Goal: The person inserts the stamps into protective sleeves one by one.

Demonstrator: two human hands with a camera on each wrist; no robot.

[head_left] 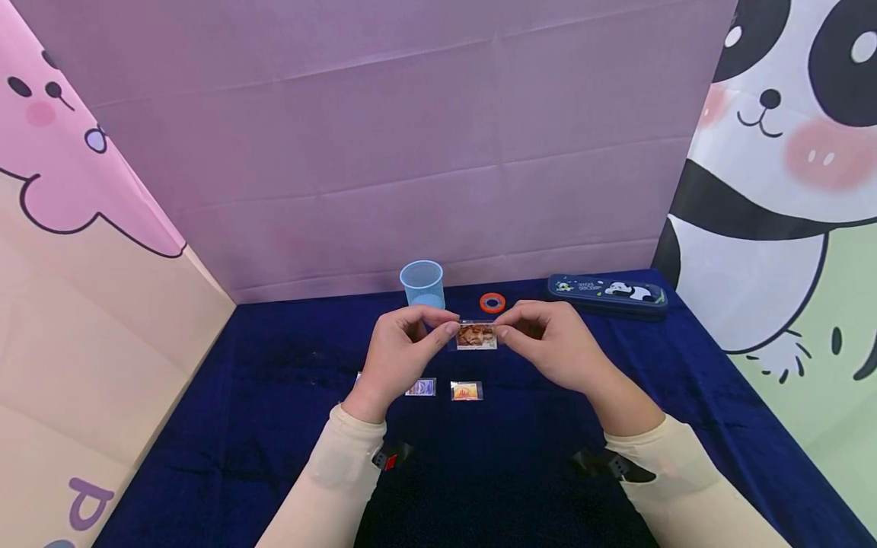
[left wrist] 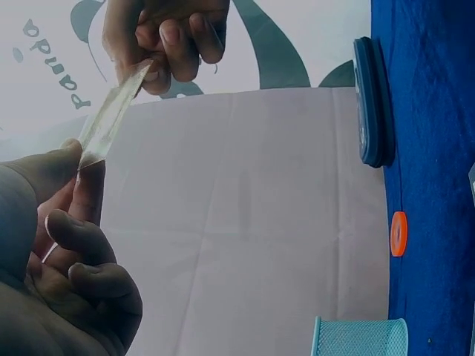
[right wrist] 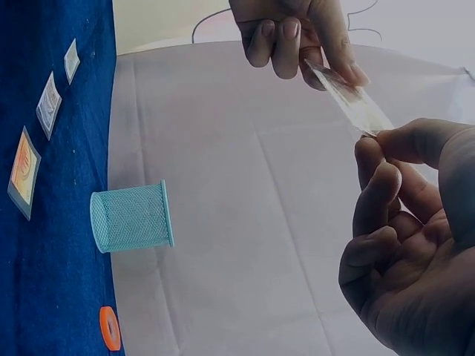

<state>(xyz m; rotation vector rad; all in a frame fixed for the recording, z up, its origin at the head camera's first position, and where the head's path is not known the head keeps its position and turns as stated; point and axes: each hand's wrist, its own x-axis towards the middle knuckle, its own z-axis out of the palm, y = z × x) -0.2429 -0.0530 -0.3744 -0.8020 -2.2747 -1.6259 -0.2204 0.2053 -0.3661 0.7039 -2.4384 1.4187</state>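
A small stamp in a clear plastic sleeve is held up above the table between both hands, its brown-and-red picture toward the head view. At its left end, my left hand pinches the sleeve between thumb and finger. The right hand pinches the opposite end the same way. Seen from the right wrist, the sleeve slants between the fingertips, and the remaining fingers of the right hand are loosely curled. Below lie an orange sleeved stamp and a blue-violet one; a third is mostly behind the left hand in the head view.
Behind the hands a light-blue mesh cup stands near the back cloth wall. To its right are an orange tape roll and a dark-blue panda pencil case. Dark-blue cloth covers the table, with printed panels at both sides.
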